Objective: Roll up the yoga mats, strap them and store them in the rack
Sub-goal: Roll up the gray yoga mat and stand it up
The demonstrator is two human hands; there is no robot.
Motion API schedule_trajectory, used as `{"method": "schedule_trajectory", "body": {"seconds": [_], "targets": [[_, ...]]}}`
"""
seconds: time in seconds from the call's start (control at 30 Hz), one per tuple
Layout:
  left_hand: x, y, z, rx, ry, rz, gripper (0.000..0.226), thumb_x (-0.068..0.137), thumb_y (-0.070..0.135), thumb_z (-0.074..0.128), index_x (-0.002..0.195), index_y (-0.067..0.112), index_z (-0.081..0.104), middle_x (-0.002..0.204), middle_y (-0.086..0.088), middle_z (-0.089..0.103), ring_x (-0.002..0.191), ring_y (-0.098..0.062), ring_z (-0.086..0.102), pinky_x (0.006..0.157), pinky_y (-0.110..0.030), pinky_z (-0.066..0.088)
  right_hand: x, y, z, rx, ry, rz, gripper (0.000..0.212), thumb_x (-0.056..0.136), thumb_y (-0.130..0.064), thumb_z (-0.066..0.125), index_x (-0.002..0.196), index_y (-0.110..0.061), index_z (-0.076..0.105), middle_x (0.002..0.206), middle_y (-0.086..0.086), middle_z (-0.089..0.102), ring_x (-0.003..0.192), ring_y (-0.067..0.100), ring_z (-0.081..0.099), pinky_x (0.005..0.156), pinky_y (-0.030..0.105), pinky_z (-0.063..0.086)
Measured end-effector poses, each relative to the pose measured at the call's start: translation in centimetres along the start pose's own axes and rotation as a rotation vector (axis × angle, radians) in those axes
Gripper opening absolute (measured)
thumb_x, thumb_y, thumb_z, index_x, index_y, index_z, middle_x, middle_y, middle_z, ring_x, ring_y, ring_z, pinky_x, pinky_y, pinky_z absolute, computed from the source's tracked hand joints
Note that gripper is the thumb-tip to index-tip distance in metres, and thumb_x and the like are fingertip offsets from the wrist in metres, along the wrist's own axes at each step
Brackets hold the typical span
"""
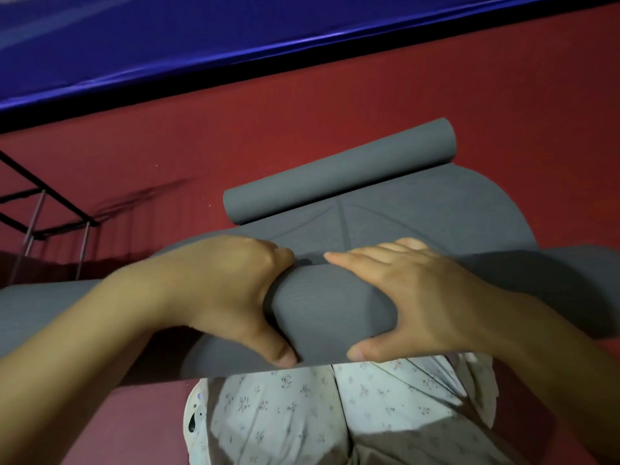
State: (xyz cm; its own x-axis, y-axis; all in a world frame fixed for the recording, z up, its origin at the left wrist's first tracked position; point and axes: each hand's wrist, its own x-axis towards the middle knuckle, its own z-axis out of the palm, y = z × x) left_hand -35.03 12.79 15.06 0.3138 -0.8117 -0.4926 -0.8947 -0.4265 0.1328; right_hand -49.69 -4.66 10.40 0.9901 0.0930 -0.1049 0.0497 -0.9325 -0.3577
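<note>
The near roll of the grey yoga mat (330, 307) lies crosswise between both hands on the red floor (335, 105). The left hand (231, 290) curls around it; the right hand (409, 293) presses on top, thumb tucked underneath. Its far end is also curled up.

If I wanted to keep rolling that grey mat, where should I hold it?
Probably hold the rolled part near its middle, coming from above and from your own side. It is a fat round tube lying crosswise, so a grip with fingers over the top and thumb underneath fits it, as the left hand and right hand do.
</note>
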Motion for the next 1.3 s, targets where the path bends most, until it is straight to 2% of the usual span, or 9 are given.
{"method": "schedule_trajectory", "body": {"seconds": [0.13,0.23,0.37,0.53,0.67,0.73,0.87,1.0,1.3], "targets": [[0.6,-1.1,-1.0,-0.179,-0.095,-0.024,0.068,0.044,0.073,0.077,0.097,0.036,0.058,0.087,0.018,0.066,0.079,0.001,0.062,0.074,-0.028,0.053,-0.4,-0.6,1.1,0.015,0.215,-0.018,0.082,0.072,-0.071,0.045,0.142,-0.028,0.039,0.145,-0.012,0.041,0.129,0.001,0.031,0.11,0.031,0.02],[1.6,-2.4,-1.8,-0.38,-0.221,-0.028,0.063,0.048,0.062,0.084,0.101,0.037,0.062,0.093,0.022,0.068,0.084,0.004,0.064,0.081,-0.028,0.054,0.2,-1.4,1.9,-0.02,0.365,0.016,0.07,0.083,-0.067,0.038,0.133,-0.021,0.051,0.137,-0.005,0.052,0.125,0.01,0.047,0.106,0.032,0.028],[2.2,-3.3,-1.8,-0.393,-0.219,-0.042,0.074,0.043,0.07,0.078,0.107,0.039,0.061,0.099,0.021,0.068,0.09,0.003,0.064,0.088,-0.031,0.053,1.4,-1.0,2.1,-0.066,0.448,0.008,0.069,0.09,-0.067,0.026,0.123,-0.017,0.062,0.123,-0.005,0.063,0.113,0.012,0.058,0.095,0.032,0.038],[0.7,-3.6,-1.2,-0.242,0.149,-0.069,0.084,0.052,0.081,0.064,0.122,0.037,0.055,0.114,0.026,0.054,0.102,0.002,0.053,0.081,-0.005,0.038,3.4,-0.4,0.3,-0.06,0.258,0.092,0.083,0.077,-0.078,0.01,0.132,-0.029,0.05,0.13,-0.014,0.056,0.12,0.009,0.05,0.098,0.025,0.026],[-1.0,-2.8,1.4,0.027,0.655,0.088,0.065,0.077,0.066,0.047,0.115,0.017,0.064,0.11,0.002,0.064,0.095,-0.023,0.064,0.078,-0.035,0.053,5.1,0.4,-1.3,-0.034,0.062,0.13,0.083,0.075,-0.086,0.009,0.136,-0.037,0.039,0.136,-0.017,0.048,0.124,0.008,0.043,0.097,0.028,0.03],[-1.2,-2.1,2.6,0.092,0.733,0.116,0.054,0.084,0.054,0.049,0.111,0.011,0.066,0.104,-0.006,0.066,0.085,-0.031,0.064,0.07,-0.043,0.054,5.6,0.7,-1.6,0.022,0.053,0.135,0.08,0.072,-0.079,0.01,0.132,-0.037,0.044,0.132,-0.016,0.052,0.12,0.011,0.048,0.094,0.031,0.037],[-0.8,-1.8,3.5,0.095,0.673,0.073,0.077,0.076,0.073,0.045,0.118,0.011,0.062,0.108,-0.006,0.062,0.087,-0.03,0.062,0.071,-0.045,0.053,6.8,1.2,-1.6,0.068,0.073,0.181,0.071,0.073,-0.078,0.015,0.115,-0.039,0.056,0.113,-0.013,0.063,0.106,0.012,0.056,0.088,0.035,0.045],[0.3,-2.1,3.3,0.12,0.616,0.016,0.093,0.063,0.083,0.044,0.123,0.012,0.058,0.11,-0.005,0.06,0.089,-0.029,0.061,0.076,-0.045,0.053,7.9,2.0,-1.8,0.097,0.125,0.213,0.047,0.086,-0.066,0.03,0.089,-0.032,0.062,0.079,-0.014,0.06,0.079,0.005,0.054,0.064,0.024,0.04],[1.3,-3.4,0.8,-0.151,0.466,-0.052,0.098,0.051,0.087,0.044,0.134,0.034,0.047,0.12,0.015,0.05,0.108,-0.006,0.051,0.085,-0.022,0.04,7.3,1.5,-0.5,0.045,0.469,0.107,0.033,0.095,-0.041,0.041,0.104,-0.021,0.066,0.101,-0.002,0.067,0.096,0.021,0.059,0.083,0.039,0.047]]}}
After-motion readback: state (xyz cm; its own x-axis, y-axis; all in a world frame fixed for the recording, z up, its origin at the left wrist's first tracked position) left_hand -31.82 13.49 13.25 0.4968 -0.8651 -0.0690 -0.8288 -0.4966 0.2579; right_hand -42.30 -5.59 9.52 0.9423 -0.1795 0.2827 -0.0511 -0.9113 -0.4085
